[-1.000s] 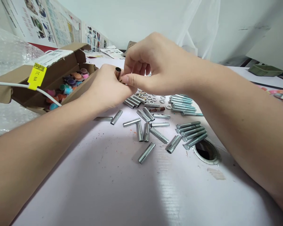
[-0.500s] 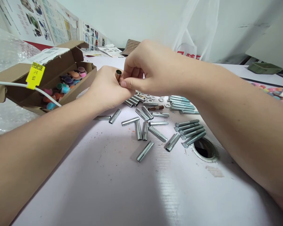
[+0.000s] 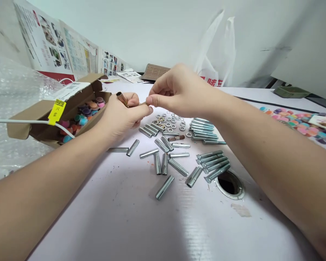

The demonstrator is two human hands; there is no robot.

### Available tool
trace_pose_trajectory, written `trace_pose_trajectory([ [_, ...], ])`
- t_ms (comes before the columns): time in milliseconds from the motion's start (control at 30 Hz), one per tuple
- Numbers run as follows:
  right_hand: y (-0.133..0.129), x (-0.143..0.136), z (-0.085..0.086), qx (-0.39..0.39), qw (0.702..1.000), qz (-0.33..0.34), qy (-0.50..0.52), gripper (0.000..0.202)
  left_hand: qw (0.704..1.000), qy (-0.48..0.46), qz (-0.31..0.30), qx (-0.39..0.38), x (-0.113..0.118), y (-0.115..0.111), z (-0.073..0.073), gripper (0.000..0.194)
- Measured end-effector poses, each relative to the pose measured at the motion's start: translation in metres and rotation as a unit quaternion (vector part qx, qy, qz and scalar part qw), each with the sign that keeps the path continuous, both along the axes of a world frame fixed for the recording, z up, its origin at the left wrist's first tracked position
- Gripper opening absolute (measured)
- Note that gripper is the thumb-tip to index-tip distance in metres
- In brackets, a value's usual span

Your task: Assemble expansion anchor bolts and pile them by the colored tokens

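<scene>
My left hand [image 3: 122,114] holds a brownish metal sleeve [image 3: 122,98], which pokes up and to the left between thumb and fingers. My right hand [image 3: 176,92] pinches the other end of the piece at its fingertips, right beside my left thumb; what it pinches is hidden. Below both hands, several silver metal sleeves [image 3: 164,159] lie scattered on the white table [image 3: 141,221]. Further right lie grouped bolts [image 3: 213,163] and a second row of bolts [image 3: 201,128]. Small washers [image 3: 170,121] sit just under my right hand.
An open cardboard box [image 3: 47,110] with several coloured caps [image 3: 83,112] stands at the left, a white cable [image 3: 21,122] across it. A round hole [image 3: 229,185] is in the table at right. Coloured discs [image 3: 296,121], a plastic bag [image 3: 217,54] and bubble wrap [image 3: 8,108] are around.
The sleeve has tipped from upright to leaning left in my left hand. My right hand has slid to the piece's right end. The view has shifted upward.
</scene>
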State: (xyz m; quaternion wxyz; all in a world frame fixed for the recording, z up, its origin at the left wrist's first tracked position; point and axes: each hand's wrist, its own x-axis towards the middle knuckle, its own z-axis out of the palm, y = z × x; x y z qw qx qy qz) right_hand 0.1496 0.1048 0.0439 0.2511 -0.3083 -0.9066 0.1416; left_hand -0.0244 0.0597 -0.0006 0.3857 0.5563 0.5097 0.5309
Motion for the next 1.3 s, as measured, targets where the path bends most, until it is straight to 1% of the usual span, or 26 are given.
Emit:
trace_pose_trajectory([
  [100,0.006,0.001,-0.006,-0.031,0.998,-0.026,0.049,0.021,0.995,-0.092,-0.031,-0.019,-0.005,0.007,-0.002,0.030],
  [167,0.010,0.002,-0.010,-0.050,0.994,-0.048,0.085,0.023,0.989,-0.140,-0.027,-0.046,-0.010,0.011,-0.002,0.020],
  [233,0.014,0.004,-0.015,-0.064,0.989,-0.067,0.119,0.024,0.985,-0.159,-0.011,-0.066,-0.013,0.014,-0.002,0.019],
  [300,0.015,0.007,-0.022,-0.073,0.984,-0.074,0.147,0.024,0.987,-0.141,0.010,-0.078,-0.013,0.014,-0.002,0.021],
  [367,0.013,0.011,-0.028,-0.074,0.980,-0.077,0.170,0.022,0.991,-0.102,0.021,-0.078,-0.010,0.013,-0.003,0.021],
  [533,-0.006,0.022,-0.044,-0.047,0.969,-0.123,0.207,0.021,0.998,-0.008,-0.012,-0.053,-0.003,0.007,-0.006,0.035],
  [600,-0.015,0.026,-0.050,-0.029,0.963,-0.130,0.232,0.020,0.999,0.032,-0.017,-0.030,-0.002,0.004,-0.005,0.038],
  [700,-0.028,0.031,-0.057,-0.016,0.959,-0.132,0.250,0.025,0.989,0.141,-0.030,0.027,-0.001,-0.002,-0.001,0.037],
  [767,-0.035,0.034,-0.060,-0.025,0.961,-0.143,0.236,0.033,0.976,0.206,-0.045,0.054,-0.001,-0.006,0.001,0.036],
  [800,-0.038,0.035,-0.061,-0.032,0.962,-0.150,0.226,0.038,0.971,0.223,-0.052,0.061,-0.001,-0.007,0.002,0.035],
  [933,-0.044,0.035,-0.060,-0.065,0.965,-0.168,0.190,0.055,0.967,0.235,-0.048,0.084,0.002,-0.010,0.003,0.033],
  [1033,-0.045,0.033,-0.060,-0.063,0.968,-0.167,0.177,0.060,0.968,0.233,-0.031,0.091,0.004,-0.011,0.001,0.034],
  [1100,-0.045,0.032,-0.062,-0.046,0.969,-0.163,0.181,0.056,0.972,0.218,-0.029,0.088,0.004,-0.010,-0.001,0.033],
  [1200,-0.045,0.032,-0.067,-0.035,0.964,-0.137,0.226,0.037,0.982,0.173,-0.029,0.077,0.004,-0.007,-0.005,0.033],
  [1300,-0.043,0.034,-0.072,-0.009,0.958,-0.121,0.258,0.029,0.989,0.132,-0.030,0.066,0.004,-0.006,-0.009,0.034],
])
